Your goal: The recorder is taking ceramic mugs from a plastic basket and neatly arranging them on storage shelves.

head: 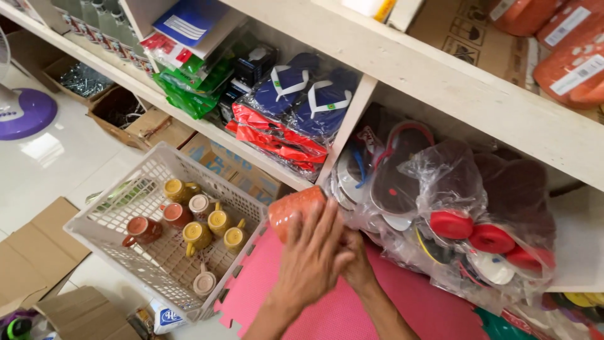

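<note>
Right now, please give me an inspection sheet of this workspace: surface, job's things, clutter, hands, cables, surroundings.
Surface: pink foam mat, on a white tiled floor.
Job's things: orange mug held over the mat; white plastic basket beside it holds yellow and brown mugs.
Clutter: flattened cardboard; bagged sandals by the shelf.
Hands: left hand and right hand together on the orange mug, fingers closed around it.
Cables: nothing seen.
Surroundings: wooden shelves with packed flip-flops; purple fan base.
</note>
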